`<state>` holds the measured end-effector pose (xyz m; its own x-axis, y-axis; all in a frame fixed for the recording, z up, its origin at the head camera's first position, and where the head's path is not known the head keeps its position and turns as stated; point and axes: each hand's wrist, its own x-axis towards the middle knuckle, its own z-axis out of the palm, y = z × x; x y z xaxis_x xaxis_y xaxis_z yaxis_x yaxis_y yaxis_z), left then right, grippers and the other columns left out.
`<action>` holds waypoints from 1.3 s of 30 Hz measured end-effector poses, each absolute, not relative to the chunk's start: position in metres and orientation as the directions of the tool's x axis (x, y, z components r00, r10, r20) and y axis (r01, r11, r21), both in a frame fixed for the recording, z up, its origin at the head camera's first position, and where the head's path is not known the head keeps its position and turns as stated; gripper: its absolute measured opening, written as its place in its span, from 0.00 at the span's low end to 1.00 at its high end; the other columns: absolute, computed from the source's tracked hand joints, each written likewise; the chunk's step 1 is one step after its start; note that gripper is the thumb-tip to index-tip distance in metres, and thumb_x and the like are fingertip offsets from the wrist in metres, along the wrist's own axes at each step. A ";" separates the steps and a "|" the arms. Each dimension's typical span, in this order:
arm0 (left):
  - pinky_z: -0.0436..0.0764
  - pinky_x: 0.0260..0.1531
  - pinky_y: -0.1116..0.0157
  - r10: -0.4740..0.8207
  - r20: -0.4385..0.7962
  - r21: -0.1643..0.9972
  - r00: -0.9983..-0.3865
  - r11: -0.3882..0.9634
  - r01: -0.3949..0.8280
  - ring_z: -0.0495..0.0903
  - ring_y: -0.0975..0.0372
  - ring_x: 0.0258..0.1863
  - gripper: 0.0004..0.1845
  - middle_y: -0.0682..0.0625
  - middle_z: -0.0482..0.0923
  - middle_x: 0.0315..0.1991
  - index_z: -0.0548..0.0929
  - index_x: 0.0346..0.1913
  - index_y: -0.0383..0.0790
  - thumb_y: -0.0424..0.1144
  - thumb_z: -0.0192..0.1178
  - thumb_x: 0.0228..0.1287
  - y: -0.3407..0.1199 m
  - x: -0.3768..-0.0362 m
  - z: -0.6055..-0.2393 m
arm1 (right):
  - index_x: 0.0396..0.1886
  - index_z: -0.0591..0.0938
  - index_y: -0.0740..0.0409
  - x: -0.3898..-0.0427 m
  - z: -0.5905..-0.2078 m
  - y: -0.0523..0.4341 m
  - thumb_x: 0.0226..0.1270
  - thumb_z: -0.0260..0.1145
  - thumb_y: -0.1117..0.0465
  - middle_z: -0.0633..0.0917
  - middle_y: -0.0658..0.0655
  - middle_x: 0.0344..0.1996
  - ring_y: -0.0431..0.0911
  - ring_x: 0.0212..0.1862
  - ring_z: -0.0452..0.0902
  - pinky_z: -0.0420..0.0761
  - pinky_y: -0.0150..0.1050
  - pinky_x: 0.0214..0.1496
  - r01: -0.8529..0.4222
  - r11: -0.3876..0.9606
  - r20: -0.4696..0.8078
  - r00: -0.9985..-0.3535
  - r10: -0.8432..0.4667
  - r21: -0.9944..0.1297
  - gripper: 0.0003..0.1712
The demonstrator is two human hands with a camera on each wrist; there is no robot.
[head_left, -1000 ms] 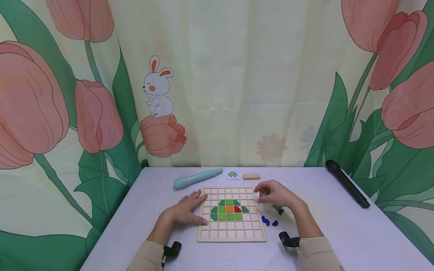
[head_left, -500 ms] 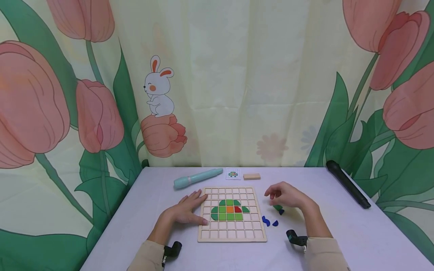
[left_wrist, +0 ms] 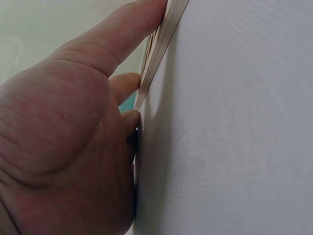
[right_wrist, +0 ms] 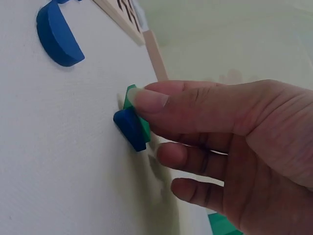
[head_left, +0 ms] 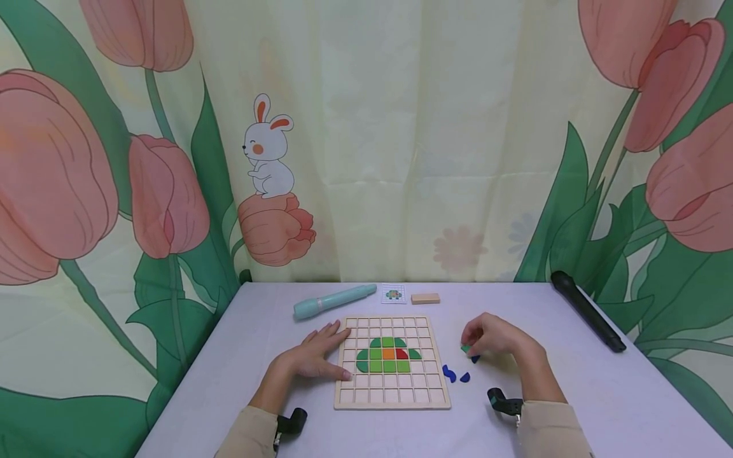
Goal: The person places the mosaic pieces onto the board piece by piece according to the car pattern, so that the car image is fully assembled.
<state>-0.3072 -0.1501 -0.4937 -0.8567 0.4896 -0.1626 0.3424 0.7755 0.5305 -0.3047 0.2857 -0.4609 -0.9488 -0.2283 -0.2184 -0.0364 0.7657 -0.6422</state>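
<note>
A wooden grid board [head_left: 391,397] lies mid-table, with light and dark green, orange and red tiles set in its squares. My left hand [head_left: 312,356] rests at the board's left side, fingers spread and thumb on its edge; the left wrist view shows the thumb touching the wooden rim [left_wrist: 164,44]. To the right of the board, my right hand [head_left: 497,336] pinches a green tile [right_wrist: 145,128] between thumb and forefinger. A small blue tile [right_wrist: 128,126] lies right against the green one. Closer to the board are a wavy blue tile [head_left: 449,373] and a rounded blue tile [head_left: 465,377].
Behind the board lie a teal tube [head_left: 335,301], a small picture card [head_left: 394,294] and a wooden block [head_left: 425,298]. A black stick [head_left: 586,312] lies along the table's right edge. A tulip-print curtain [head_left: 366,140] hangs behind the table.
My right hand has moved from the board's right edge to the right and down to the green tile, and its fingers have come together on it. The left hand stays in place.
</note>
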 end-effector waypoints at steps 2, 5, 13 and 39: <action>0.42 0.83 0.42 0.492 -0.159 0.530 -0.856 0.774 0.346 0.40 0.49 0.86 0.58 0.45 0.44 0.86 0.59 0.83 0.52 0.69 0.72 0.53 -0.150 -0.307 -0.493 | 0.34 0.88 0.57 -0.305 -0.462 0.286 0.55 0.81 0.70 0.84 0.53 0.30 0.48 0.36 0.75 0.76 0.38 0.40 -0.030 0.770 -0.225 -0.949 -0.223 -0.637 0.10; 0.42 0.83 0.42 0.490 -0.160 0.530 -0.857 0.775 0.344 0.40 0.49 0.86 0.58 0.45 0.44 0.86 0.59 0.83 0.52 0.69 0.72 0.53 -0.150 -0.307 -0.494 | 0.34 0.88 0.57 -0.306 -0.463 0.287 0.55 0.81 0.70 0.84 0.54 0.30 0.48 0.36 0.75 0.77 0.39 0.40 -0.026 0.774 -0.227 -0.949 -0.218 -0.632 0.10; 0.42 0.83 0.41 0.486 -0.163 0.525 -0.858 0.779 0.342 0.40 0.50 0.86 0.58 0.45 0.43 0.86 0.59 0.83 0.53 0.70 0.72 0.52 -0.150 -0.308 -0.496 | 0.33 0.88 0.57 -0.306 -0.465 0.283 0.56 0.80 0.70 0.83 0.53 0.29 0.47 0.35 0.76 0.78 0.38 0.41 -0.032 0.790 -0.221 -0.953 -0.209 -0.612 0.09; 0.43 0.83 0.42 0.512 -0.140 0.531 -0.847 0.761 0.372 0.40 0.48 0.86 0.58 0.44 0.44 0.86 0.59 0.83 0.52 0.69 0.72 0.53 -0.152 -0.309 -0.496 | 0.33 0.88 0.56 -0.309 -0.467 0.246 0.67 0.73 0.67 0.85 0.51 0.31 0.46 0.38 0.77 0.76 0.39 0.38 -0.137 0.732 -0.147 -0.939 -0.311 -0.668 0.03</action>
